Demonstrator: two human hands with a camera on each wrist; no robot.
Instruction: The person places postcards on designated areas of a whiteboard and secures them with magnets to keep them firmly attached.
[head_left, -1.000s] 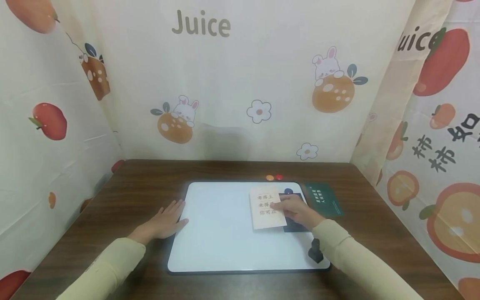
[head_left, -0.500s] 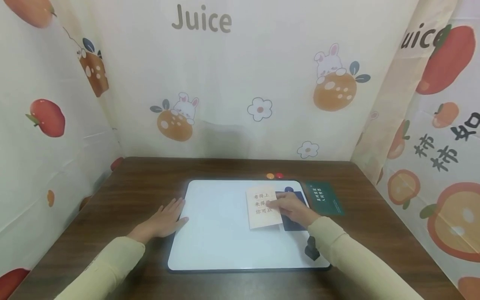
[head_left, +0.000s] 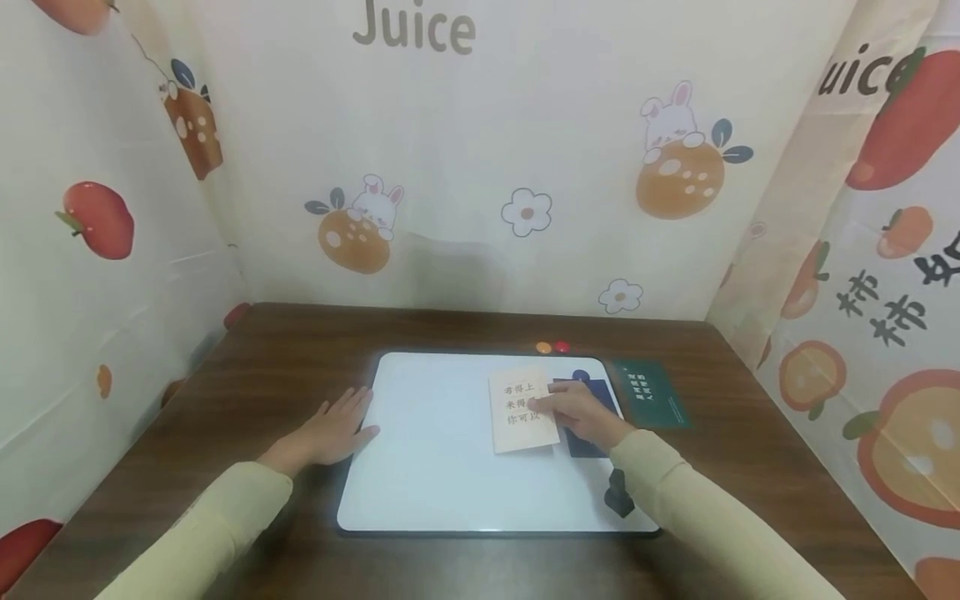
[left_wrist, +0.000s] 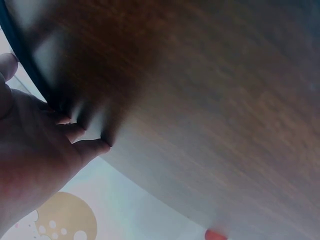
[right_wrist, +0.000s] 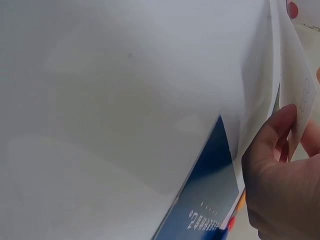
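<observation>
Fingers pinch a pale card above a blue card.

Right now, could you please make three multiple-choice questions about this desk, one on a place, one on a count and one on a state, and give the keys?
1. Where does the green card lie?
A. on the brown table, right of the whiteboard
B. in the middle of the whiteboard
C. under the left hand

2. How many small round magnets sit at the far edge of the whiteboard?
A. none
B. two
C. five

3. What is the right hand doing?
A. hanging in the air, holding nothing
B. lying flat on bare table
C. pinching the cream card

Key: 1 A, the green card rests on wood beside the board's right edge. 2 B, one orange and one red are visible. 3 C, thumb and fingers close on the card's right edge, while the left hand lies flat.
</observation>
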